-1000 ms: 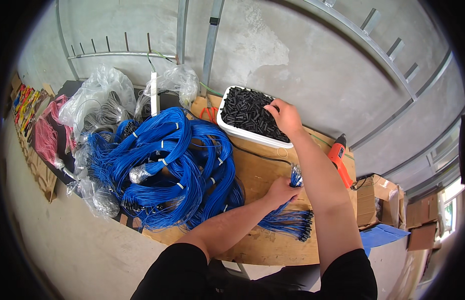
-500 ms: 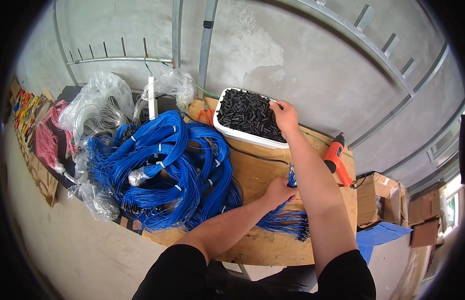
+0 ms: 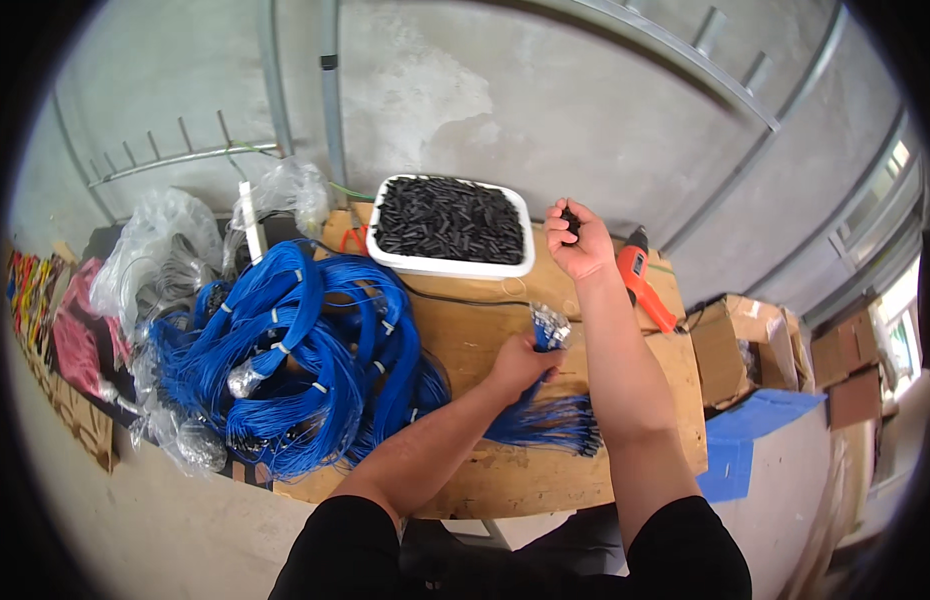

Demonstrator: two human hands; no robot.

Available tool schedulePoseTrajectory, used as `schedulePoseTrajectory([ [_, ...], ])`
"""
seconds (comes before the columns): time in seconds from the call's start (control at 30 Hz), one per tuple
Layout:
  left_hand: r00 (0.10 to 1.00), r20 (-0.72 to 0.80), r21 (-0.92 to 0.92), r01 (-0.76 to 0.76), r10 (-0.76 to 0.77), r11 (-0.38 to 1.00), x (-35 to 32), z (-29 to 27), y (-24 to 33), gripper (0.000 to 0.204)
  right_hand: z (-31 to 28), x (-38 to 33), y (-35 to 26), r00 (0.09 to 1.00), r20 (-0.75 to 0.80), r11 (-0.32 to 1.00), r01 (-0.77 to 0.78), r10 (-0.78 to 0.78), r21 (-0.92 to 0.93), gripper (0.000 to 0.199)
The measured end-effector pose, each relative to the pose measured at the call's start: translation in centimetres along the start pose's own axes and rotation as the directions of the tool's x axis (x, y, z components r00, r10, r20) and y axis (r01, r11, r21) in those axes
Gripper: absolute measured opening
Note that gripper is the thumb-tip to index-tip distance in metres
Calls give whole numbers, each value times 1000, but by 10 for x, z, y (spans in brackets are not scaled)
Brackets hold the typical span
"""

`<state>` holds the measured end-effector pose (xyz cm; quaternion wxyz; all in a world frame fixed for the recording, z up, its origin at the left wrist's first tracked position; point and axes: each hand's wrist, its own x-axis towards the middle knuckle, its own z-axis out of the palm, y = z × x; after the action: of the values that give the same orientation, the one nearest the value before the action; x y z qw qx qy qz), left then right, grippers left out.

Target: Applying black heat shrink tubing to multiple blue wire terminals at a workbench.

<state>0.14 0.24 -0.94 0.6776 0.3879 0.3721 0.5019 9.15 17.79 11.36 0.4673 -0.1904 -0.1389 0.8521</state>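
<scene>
My left hand (image 3: 522,368) is closed around a bundle of blue wires (image 3: 541,425). Silvery metal-looking ends (image 3: 551,327) stick out above the fist, and the dark-tipped ends fan out over the table below it. My right hand (image 3: 583,243) is raised to the right of the white tub (image 3: 530,252), fingers curled around several small black tubes (image 3: 571,222). Short black tubes (image 3: 445,220) of the same look fill the tub. Left of my forearm lies a large heap of coiled blue wires (image 3: 335,330), tied with white bands.
An orange heat gun (image 3: 640,280) lies at the table's right edge. Orange-handled pliers (image 3: 354,240) rest beside the tub, and a black cord (image 3: 455,298) crosses the wooden table (image 3: 465,480). Clear plastic bags (image 3: 155,255) and pink wires (image 3: 80,335) are at left; cardboard boxes (image 3: 735,345) at right.
My right hand has come away from the tub's right side and turned up, now showing black tubes in its fingers. The left hand still grips the wires. The whole view has shifted.
</scene>
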Motion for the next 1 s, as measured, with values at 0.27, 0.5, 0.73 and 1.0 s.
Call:
schedulePoseTrajectory([
  [0.27, 995, 89, -91, 42, -34, 995, -1, -1, 5, 13, -78, -134, -5, 978, -160, 817, 18, -134, -576, 19],
  [0.5, 996, 75, -3, 46, -45, 999, -4, 7, 5, 12, -103, -184, 30, 976, -183, 761, -30, -117, -648, 18],
  [0.73, 996, 62, 20, 58, -59, 998, -7, 9, 7, 11, -119, -184, 35, 976, -113, 736, 62, -187, -674, 12],
  [1.0, 995, 51, 76, 87, -91, 993, -4, 10, 2, 14, -124, -185, 30, 988, -144, 846, -27, -59, -533, 16],
])
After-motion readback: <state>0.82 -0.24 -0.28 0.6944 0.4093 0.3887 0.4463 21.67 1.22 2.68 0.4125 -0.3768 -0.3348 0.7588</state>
